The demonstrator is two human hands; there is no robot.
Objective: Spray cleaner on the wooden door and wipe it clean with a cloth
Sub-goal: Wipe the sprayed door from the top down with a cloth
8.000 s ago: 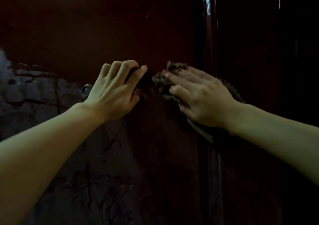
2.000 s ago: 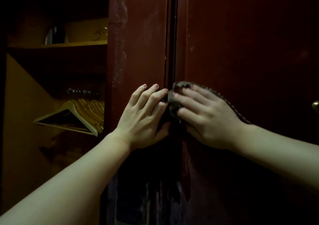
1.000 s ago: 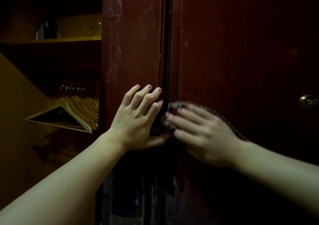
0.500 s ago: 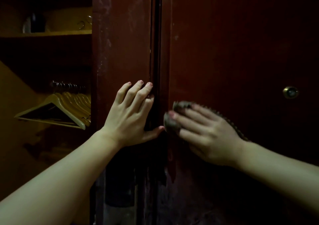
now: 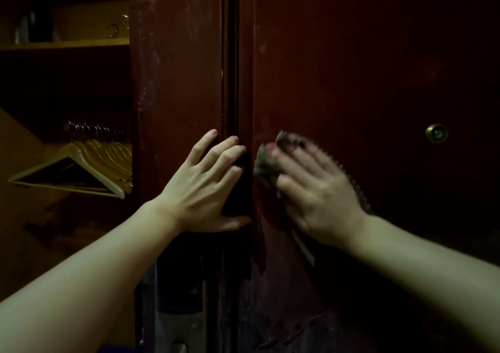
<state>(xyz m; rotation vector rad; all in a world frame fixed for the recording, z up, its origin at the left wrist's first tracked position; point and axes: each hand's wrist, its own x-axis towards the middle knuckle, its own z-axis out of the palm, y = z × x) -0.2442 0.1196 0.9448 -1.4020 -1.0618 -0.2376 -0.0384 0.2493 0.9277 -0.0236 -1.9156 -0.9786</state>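
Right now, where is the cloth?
In the head view, the cloth sits right of centre, under the right hand on the door, beside the left hand.

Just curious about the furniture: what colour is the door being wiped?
Dark reddish-brown door, seen in the head view, the only one.

Left of the left grip (image 5: pixel 205 187), dim containers (image 5: pixel 29 29) are carried on a shelf (image 5: pixel 81 43).
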